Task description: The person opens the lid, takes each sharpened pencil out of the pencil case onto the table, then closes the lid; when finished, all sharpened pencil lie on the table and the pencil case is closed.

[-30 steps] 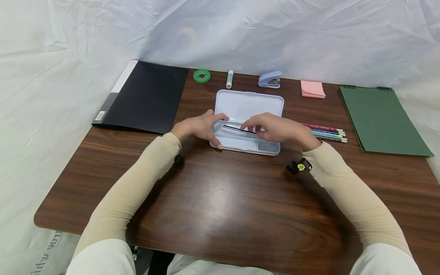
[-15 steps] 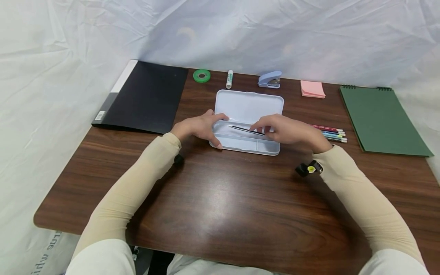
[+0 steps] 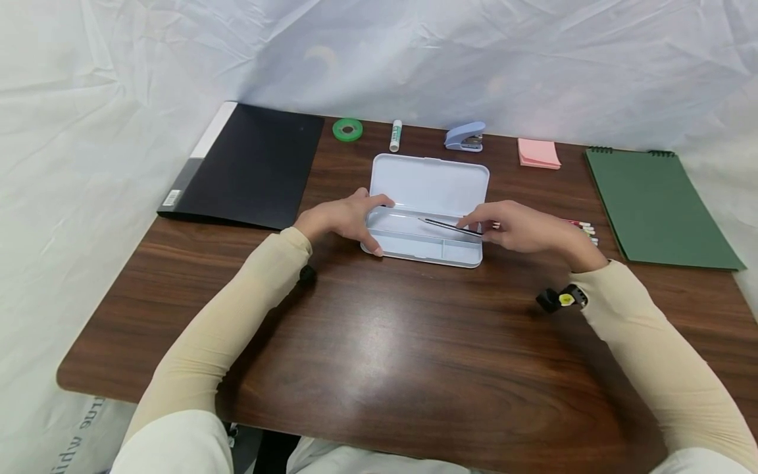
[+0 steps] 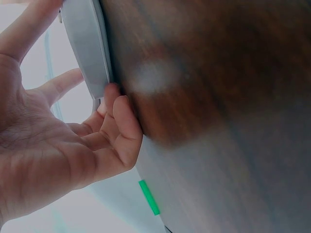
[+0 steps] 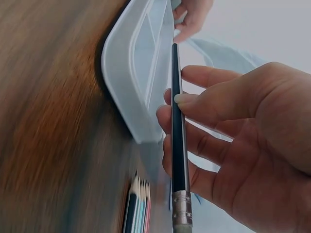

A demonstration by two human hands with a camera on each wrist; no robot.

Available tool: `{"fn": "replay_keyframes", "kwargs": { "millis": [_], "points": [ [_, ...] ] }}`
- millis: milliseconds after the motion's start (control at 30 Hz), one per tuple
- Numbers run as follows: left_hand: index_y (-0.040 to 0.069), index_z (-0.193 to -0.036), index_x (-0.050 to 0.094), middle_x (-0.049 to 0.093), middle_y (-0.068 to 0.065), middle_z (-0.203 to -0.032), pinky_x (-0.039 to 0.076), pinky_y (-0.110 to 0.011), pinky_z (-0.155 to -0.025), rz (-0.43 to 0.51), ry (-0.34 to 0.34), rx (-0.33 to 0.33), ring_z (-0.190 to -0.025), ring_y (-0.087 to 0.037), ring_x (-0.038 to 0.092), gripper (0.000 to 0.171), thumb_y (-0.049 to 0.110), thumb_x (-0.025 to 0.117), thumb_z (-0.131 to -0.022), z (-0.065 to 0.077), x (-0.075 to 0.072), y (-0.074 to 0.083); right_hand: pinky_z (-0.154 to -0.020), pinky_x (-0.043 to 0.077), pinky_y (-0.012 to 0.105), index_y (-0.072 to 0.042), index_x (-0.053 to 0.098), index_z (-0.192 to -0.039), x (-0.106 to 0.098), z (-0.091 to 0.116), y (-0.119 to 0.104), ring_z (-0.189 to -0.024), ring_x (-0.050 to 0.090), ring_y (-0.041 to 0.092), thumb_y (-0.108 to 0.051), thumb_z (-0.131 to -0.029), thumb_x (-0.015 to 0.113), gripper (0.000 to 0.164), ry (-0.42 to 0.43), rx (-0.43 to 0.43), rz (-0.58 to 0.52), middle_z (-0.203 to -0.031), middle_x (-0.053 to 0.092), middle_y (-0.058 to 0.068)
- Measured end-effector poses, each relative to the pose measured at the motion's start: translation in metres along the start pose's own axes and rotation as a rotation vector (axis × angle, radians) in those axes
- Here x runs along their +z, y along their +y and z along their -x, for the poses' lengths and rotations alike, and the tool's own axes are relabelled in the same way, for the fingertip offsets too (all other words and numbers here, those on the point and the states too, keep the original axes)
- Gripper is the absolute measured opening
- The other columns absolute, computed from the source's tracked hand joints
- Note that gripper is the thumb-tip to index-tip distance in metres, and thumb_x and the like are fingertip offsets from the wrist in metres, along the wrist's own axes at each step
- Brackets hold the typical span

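The case (image 3: 429,181) looks smooth plastic, the table (image 3: 367,349) glossy wood, the pencil ferrule (image 5: 182,208) shiny metal.

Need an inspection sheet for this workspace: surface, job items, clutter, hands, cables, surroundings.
Surface: brown wood-grain table, light glare near the middle.
Job items: white case open; dark pencil point-first over it, contact unclear; more pencils bunched on the table to its right.
Clutter: folder at left; tape, glue stick, stapler and sticky notes along the back; green notebook at right.
Left hand: holds the case's left end.
Right hand: pinches the dark pencil.
Cables: nothing seen.
Surroundings: wrinkled white sheeting behind the table.
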State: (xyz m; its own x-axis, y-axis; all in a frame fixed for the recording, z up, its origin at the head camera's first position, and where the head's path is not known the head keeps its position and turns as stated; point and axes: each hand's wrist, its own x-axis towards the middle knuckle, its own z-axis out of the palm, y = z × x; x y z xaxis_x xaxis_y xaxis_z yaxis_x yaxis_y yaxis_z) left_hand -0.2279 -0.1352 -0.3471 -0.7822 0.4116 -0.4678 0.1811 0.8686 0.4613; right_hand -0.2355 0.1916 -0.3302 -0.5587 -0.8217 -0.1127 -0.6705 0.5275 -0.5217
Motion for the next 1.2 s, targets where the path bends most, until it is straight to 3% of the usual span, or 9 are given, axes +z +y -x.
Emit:
{"fn": "replay_keyframes", "kwargs": {
  "millis": [167,333,500,633,933,1200],
  "points": [
    [0.026,-0.155,0.029,0.031,-0.017,-0.137,0.040,-0.046,-0.104,-0.002,-0.005,0.003,-0.123,-0.030,0.043,0.099,0.037,0.087,-0.076,0.000,0.000,-0.001,-0.086,0.051,0.038,-0.007,0.066,-0.128,-0.005,0.015,0.009,-0.099,0.062,0.021,0.015,-0.089,0.059,0.045,0.003,0.052,0.003,-0.119,0.067,0.007],
    [0.027,-0.155,0.029,0.032,-0.016,-0.137,0.040,-0.046,-0.104,-0.004,-0.002,-0.002,-0.123,-0.030,0.043,0.099,0.038,0.087,-0.076,0.000,-0.001,0.000,-0.087,0.048,0.029,-0.009,0.068,-0.126,-0.011,0.033,0.022,-0.113,0.060,0.017,0.014,-0.089,0.062,0.043,0.028,0.075,0.008,-0.126,0.066,0.010],
    [0.028,-0.155,0.029,0.032,-0.016,-0.138,0.040,-0.047,-0.104,-0.005,-0.006,-0.007,-0.124,-0.030,0.042,0.099,0.039,0.087,-0.076,-0.001,-0.001,0.000,-0.078,0.044,0.021,-0.010,0.068,-0.124,-0.016,0.052,0.036,-0.101,0.056,0.003,0.012,-0.087,0.066,0.042,0.078,0.060,-0.008,-0.118,0.068,0.007],
    [0.028,-0.155,0.029,0.032,-0.016,-0.138,0.040,-0.046,-0.105,-0.004,-0.007,-0.010,-0.125,-0.029,0.042,0.099,0.039,0.087,-0.076,-0.001,-0.001,0.000,-0.074,0.042,0.021,-0.011,0.068,-0.124,-0.018,0.065,0.045,-0.092,0.054,0.003,0.014,-0.087,0.065,0.045,0.099,0.097,-0.013,-0.112,0.068,0.003],
    [0.028,-0.155,0.029,0.032,-0.015,-0.138,0.040,-0.046,-0.105,-0.004,-0.007,-0.012,-0.125,-0.029,0.042,0.099,0.039,0.087,-0.076,0.000,0.000,0.000,-0.079,0.043,0.015,-0.012,0.071,-0.120,-0.014,0.090,0.063,-0.101,0.053,-0.003,0.009,-0.089,0.065,0.038,0.111,0.267,-0.020,-0.120,0.068,0.008],
    [0.028,-0.156,0.028,0.031,-0.016,-0.139,0.040,-0.046,-0.105,-0.002,-0.012,-0.011,-0.125,-0.029,0.041,0.099,0.039,0.086,-0.077,-0.001,0.000,-0.001,-0.078,0.040,0.011,-0.012,0.075,-0.112,-0.002,0.098,0.075,-0.096,0.053,-0.001,0.012,-0.087,0.066,0.036,0.162,0.255,-0.011,-0.114,0.068,0.005]
  ]
}}
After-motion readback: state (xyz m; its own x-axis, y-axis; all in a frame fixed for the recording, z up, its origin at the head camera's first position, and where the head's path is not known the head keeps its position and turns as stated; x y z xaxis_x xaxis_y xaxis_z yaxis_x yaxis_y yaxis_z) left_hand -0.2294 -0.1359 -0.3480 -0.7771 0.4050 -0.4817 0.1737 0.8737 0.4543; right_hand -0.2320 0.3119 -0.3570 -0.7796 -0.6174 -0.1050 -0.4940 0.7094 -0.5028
